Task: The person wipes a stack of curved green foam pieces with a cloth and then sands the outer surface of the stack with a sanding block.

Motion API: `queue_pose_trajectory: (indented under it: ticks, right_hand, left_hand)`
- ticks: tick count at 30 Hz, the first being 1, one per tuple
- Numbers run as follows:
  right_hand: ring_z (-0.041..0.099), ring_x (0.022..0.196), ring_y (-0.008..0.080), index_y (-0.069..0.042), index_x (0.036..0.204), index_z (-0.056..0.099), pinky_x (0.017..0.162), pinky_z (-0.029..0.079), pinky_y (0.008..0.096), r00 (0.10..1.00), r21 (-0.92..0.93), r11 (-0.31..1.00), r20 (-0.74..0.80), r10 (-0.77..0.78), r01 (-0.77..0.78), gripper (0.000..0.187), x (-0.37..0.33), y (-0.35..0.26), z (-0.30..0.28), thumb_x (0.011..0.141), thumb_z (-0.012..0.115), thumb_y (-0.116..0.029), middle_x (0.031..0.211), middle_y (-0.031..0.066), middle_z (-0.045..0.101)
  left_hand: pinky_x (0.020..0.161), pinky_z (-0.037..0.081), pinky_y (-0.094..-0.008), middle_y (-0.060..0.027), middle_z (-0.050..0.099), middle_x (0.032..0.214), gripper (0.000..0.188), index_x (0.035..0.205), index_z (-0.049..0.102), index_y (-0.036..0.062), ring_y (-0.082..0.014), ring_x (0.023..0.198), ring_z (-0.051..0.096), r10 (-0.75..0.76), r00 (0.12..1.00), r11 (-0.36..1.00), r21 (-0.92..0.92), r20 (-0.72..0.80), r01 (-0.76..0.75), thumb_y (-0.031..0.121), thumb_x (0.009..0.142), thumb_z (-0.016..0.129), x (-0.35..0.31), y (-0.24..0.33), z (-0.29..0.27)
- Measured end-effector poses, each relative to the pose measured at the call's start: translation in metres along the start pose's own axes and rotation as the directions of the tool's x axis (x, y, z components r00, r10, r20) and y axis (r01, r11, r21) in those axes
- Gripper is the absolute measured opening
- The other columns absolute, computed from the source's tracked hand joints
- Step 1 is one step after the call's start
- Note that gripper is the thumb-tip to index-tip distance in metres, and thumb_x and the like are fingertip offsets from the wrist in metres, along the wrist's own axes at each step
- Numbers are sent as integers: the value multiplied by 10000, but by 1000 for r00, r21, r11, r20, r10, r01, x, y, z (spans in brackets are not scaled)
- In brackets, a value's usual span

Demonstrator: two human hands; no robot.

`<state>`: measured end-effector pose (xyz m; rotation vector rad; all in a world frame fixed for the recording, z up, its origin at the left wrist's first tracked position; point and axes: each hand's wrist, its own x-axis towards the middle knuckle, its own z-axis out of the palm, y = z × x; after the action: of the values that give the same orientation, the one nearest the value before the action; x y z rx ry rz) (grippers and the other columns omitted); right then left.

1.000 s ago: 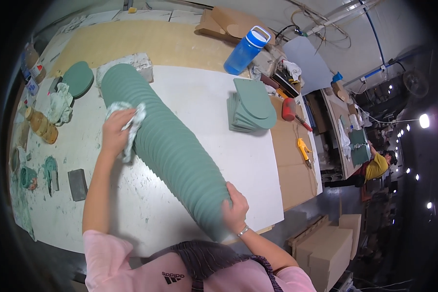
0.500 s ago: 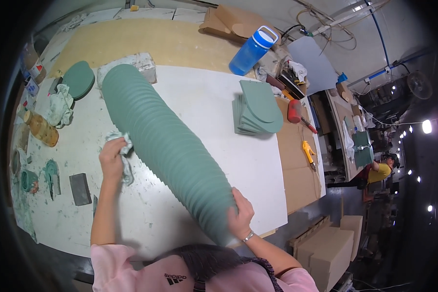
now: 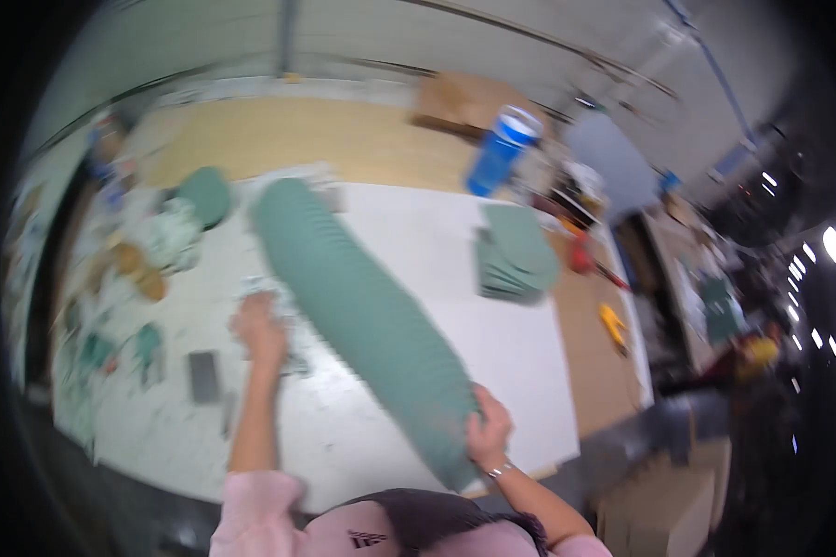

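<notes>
A long row of thin green plates point(image 3: 367, 316), overlapped like fanned cards, lies slantwise across the white tabletop. At its near right end my right hand point(image 3: 490, 429) grips the edge, thumb on the upper face. My left hand point(image 3: 260, 327) is closed over a pale, crumpled rag point(image 3: 291, 357) on the table, beside the left side of the row. Motion blurs both hands. A short stack of green plates with rounded ends point(image 3: 520, 255) sits beyond the row to the right.
At left are a green disc point(image 3: 205, 197), a crumpled cloth point(image 3: 172, 237), a brown-yellow bottle point(image 3: 139, 271) and a dark grey block point(image 3: 204, 377). A blue bottle point(image 3: 502, 153) stands far right, with a red mallet point(image 3: 581, 252) and yellow air gun point(image 3: 613, 327) nearer.
The view has shifted, so everything sits lower and further right, and blurred. My left hand stays with the rag beside the row; my right hand remains at the row's near end.
</notes>
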<state>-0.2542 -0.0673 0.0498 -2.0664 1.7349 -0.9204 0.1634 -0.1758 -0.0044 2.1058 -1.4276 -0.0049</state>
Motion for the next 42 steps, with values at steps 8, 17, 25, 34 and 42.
queue_pose_trajectory:
  ticks: [8,17,25,34,42]
  right_hand:
    - [629,1131,432,79,1248,631,1006,474,475,997,140,990,-78,29,-18,459,-2,-14,4,859,536,-146,1226,270,664]
    - [600,1149,382,-43,1271,622,994,457,485,995,70,997,-95,29,-22,513,20,4,48,843,618,-327,1280,189,641]
    - [529,1237,364,15,1235,592,1061,438,448,950,209,971,-265,167,-112,396,-16,-9,-23,909,628,-207,1346,198,554]
    - [528,1275,375,3,1130,659,1092,433,450,777,116,858,-378,504,-500,294,-85,94,-105,860,670,-114,1372,187,552]
    - [605,1153,390,6,1092,680,1000,498,458,890,-182,917,-365,272,-355,310,103,251,-221,814,667,-131,1241,231,620]
  left_hand:
    - [665,548,-401,-155,705,823,227,1084,685,22,-302,713,688,132,970,732,-680,202,42,6,885,578,-95,73,-83]
    - [489,330,-294,19,437,597,234,854,611,22,-120,534,414,193,947,635,-768,258,80,105,1006,454,-123,60,-28]
    - [638,523,-334,-133,674,825,268,1119,635,-12,-192,699,617,406,761,724,-686,506,70,232,1047,553,-103,117,-81]
    - [1013,466,-433,-255,615,1263,395,1313,582,-63,-328,1141,602,700,584,634,-735,411,-242,214,1031,574,-113,220,-88]
    - [1127,346,-500,-192,600,1309,409,1258,612,-21,-404,1272,503,675,713,667,-569,188,-482,20,851,616,-145,255,-34]
